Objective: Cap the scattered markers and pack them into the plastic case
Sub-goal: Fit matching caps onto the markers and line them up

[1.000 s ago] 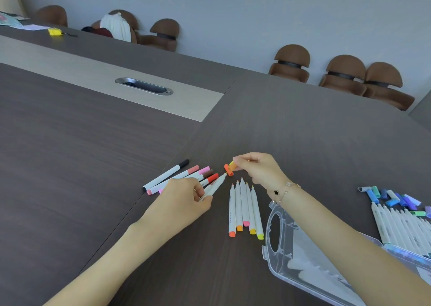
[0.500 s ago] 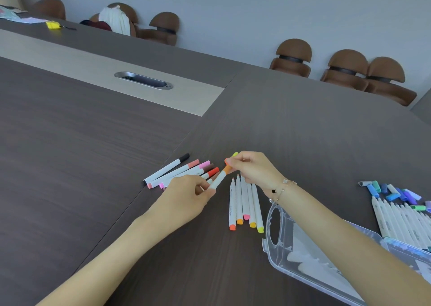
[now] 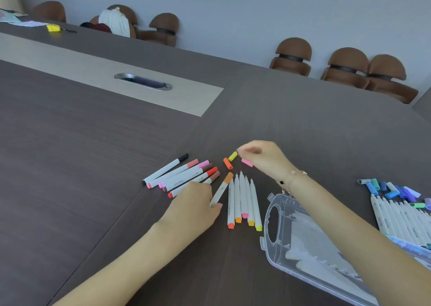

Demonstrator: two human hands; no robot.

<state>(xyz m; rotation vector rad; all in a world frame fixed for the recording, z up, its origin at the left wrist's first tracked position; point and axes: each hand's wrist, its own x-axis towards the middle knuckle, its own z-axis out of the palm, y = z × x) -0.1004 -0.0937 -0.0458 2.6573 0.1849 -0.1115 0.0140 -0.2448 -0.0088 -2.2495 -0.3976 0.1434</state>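
Held marker: a white-barrelled marker with a light-orange cap [image 3: 222, 187], pinched near its tail by the left hand [image 3: 194, 209]; capped end points away from the person and slightly toward the right hand, long axis running diagonally up from the left fingertips.
Left hand: fingers curled round the marker's lower barrel, palm down on the dark wood-grain table [image 3: 70, 165].
Right hand: the right hand [image 3: 263, 159] hovers beyond the left, fingers bent over loose caps; blurred, so whether it pinches one cannot be told.
Loose caps: a yellow cap [image 3: 232, 156] and an orange cap [image 3: 227, 163] lie just left of the right fingertips; a pink cap [image 3: 247, 162] lies under them.
Uncapped row: five white markers with bare tips [image 3: 243, 200] lie side by side between the hands, tips pointing away, coloured tails toward the person.
Capped group: a fan of capped markers, black to brown [image 3: 182, 176], lies beyond the left hand, partly under it.
Case: the clear plastic case with handle cut-out [image 3: 303, 247] lies beneath the right forearm, holding no markers where visible.
Outer set: white markers [image 3: 396, 217] and blue, teal and purple caps [image 3: 391, 189] lie right of the right forearm.
Step in hand: capping appears under way; the held marker seems ready to join the capped group.
Next move: likely calls for matching a cap to a bare tip by colour and pressing it along the barrel's axis.
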